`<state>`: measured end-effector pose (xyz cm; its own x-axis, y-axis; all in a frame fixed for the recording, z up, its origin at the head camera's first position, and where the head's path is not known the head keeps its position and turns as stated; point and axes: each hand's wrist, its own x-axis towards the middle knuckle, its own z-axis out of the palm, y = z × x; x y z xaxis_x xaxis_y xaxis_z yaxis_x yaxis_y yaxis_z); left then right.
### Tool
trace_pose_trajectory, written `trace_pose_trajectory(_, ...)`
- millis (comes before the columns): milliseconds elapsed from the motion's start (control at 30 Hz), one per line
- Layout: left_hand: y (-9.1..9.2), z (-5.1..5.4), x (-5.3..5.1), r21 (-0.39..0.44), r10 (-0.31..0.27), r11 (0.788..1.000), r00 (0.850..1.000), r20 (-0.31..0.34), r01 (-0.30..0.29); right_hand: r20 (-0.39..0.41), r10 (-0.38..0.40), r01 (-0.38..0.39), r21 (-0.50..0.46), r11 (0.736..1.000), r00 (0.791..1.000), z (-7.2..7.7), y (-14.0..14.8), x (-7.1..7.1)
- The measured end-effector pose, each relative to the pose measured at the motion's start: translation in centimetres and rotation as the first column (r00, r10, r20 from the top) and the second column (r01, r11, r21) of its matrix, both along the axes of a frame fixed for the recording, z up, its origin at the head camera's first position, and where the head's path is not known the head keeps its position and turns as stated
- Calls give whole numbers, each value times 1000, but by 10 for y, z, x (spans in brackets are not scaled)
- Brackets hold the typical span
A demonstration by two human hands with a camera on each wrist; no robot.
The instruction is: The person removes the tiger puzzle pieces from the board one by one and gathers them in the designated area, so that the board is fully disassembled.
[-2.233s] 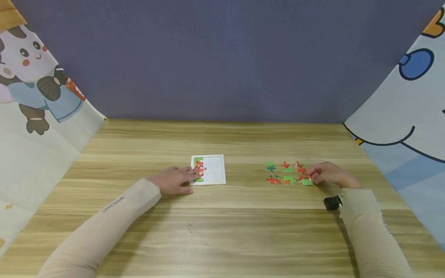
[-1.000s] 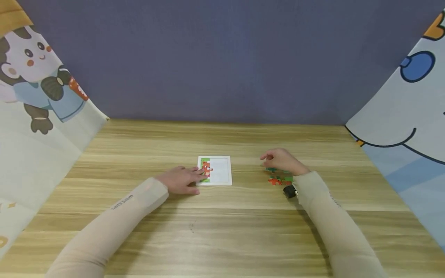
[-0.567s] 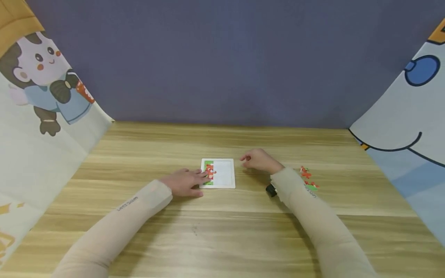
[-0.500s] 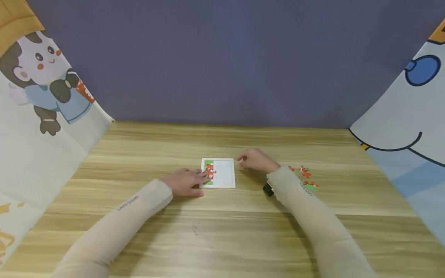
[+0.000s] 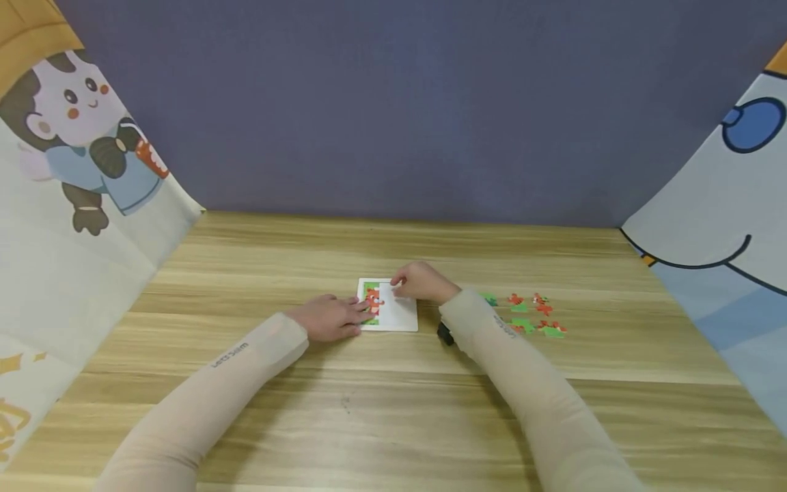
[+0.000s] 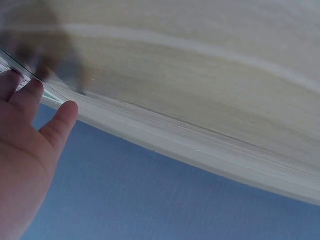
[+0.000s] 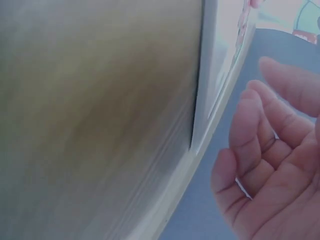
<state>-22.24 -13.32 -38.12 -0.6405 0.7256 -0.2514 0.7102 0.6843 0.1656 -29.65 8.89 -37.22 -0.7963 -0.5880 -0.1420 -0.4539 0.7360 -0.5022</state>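
My left hand (image 5: 328, 318) rests its fingertips on the left part of a small white puzzle board (image 5: 399, 328). A column of fitted pieces showing a red animal on green (image 5: 372, 294) fills that side, partly covered by the fingers. Over the board's upper right, my right hand (image 5: 421, 281) hovers with loosely bent fingers. No piece shows between its fingertips in the right wrist view, where the right hand (image 7: 280, 155) is apart from the board (image 7: 212, 65). The left wrist view shows the left hand (image 6: 30, 135) with its fingers spread.
Several loose red and green puzzle pieces (image 5: 543, 305) lie on the wooden table (image 5: 381, 424), right of the board, some hidden by the right sleeve (image 5: 492, 342). A dark panel (image 5: 393, 109) stands behind the table, and cartoon-printed sheets (image 5: 141, 225) flank it.
My right hand has come left from the loose pieces to above the board. The left hand stays on the board, its thumb now drawn closer. The view has shifted slightly.
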Motion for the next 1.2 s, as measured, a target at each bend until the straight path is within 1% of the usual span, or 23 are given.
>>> trace_pose_trajectory(233, 2, 1, -2, -13, -15, 1000, 1000, -23, 15, 17, -29, 28, 52, 998, 999, -1, -17, 1)
trace_pose_trajectory(433, 5, 3, -2, 6, -29, 1000, 998, -55, 29, 16, -46, 45, 99, 994, 999, -1, -28, 2)
trace_pose_trajectory(567, 6, 3, -2, 18, -23, 1000, 998, -60, 24, 44, -54, 48, 118, 992, 998, 1, -32, 2)
trace_pose_trajectory(833, 8, 1, -5, 9, -25, 1000, 997, -75, 26, 53, -49, 39, 165, 986, 997, 1, -34, -1)
trace_pose_trajectory(933, 9, 2, -6, 10, -24, 1000, 997, -74, 25, 56, -51, 41, 164, 986, 997, 1, -34, -1)
trace_pose_trajectory(1000, 9, 3, -6, 6, -17, 1000, 998, -66, 18, 75, -59, 48, 150, 988, 995, 2, -34, -2)
trace_pose_trajectory(1100, 11, 3, -7, -1, -7, 1000, 998, -58, 7, 110, -80, 68, 107, 992, 991, 2, -33, -4)
trace_pose_trajectory(1200, 12, 3, -8, 1, 11, 1000, 999, -43, -11, 161, -106, 101, 39, 994, 981, -1, -30, -8)
